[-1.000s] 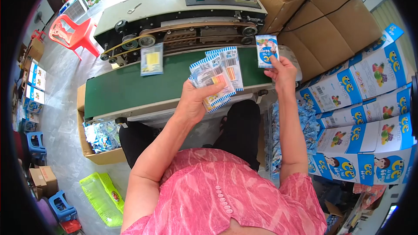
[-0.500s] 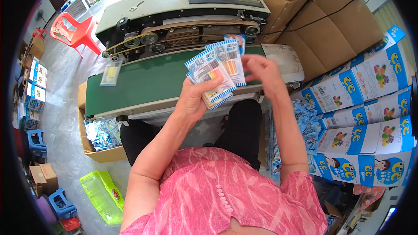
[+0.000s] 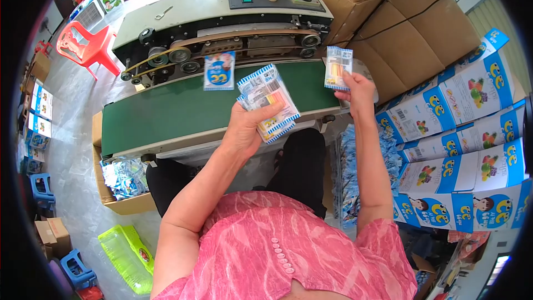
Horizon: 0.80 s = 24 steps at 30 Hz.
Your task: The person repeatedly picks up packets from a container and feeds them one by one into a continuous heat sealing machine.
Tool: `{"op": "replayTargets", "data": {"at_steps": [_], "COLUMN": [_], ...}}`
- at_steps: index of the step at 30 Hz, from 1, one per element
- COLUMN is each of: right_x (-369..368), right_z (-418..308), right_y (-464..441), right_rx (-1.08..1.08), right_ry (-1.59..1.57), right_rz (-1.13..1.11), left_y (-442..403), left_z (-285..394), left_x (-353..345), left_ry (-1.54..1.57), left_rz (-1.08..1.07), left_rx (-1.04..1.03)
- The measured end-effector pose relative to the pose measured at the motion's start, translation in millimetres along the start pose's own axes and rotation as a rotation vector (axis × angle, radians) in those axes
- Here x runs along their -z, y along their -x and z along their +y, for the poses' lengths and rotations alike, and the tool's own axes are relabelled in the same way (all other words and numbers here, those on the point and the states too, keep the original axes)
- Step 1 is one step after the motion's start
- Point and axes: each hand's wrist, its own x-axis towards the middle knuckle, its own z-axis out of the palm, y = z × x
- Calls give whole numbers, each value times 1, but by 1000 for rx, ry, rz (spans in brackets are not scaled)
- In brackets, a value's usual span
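Note:
My left hand (image 3: 247, 128) is closed around several small flat snack packets (image 3: 272, 91) with blue-striped edges, fanned out above the green belt (image 3: 166, 112). My right hand (image 3: 358, 91) pinches a single packet (image 3: 337, 64) by its lower corner, holding it upright near the right end of the belt. Farther left, another packet (image 3: 219, 70), its blue front showing, hangs at the rollers of the band sealing machine (image 3: 189, 19), its lower part over the belt.
Below the belt's left end, a cardboard carton (image 3: 127, 206) holds loose packets. To my right are a container of blue packets (image 3: 361, 172) and printed blue-white cartons (image 3: 461, 150). A green plastic basket (image 3: 127, 258) and a red chair (image 3: 89, 50) stand on the floor.
My right hand has moved right with one packet from beside the fan. The packet behind the fan has travelled left along the machine. The packet at the belt's left end is gone from view.

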Motion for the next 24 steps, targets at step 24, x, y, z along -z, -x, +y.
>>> {"op": "replayTargets", "data": {"at_steps": [24], "right_x": [-41], "right_z": [-21], "right_y": [53], "right_rx": [76], "right_ry": [-28], "right_rz": [-218], "left_y": [1], "left_z": [3], "left_x": [3], "left_ry": [-18], "left_rz": [58], "left_rx": [-58]}}
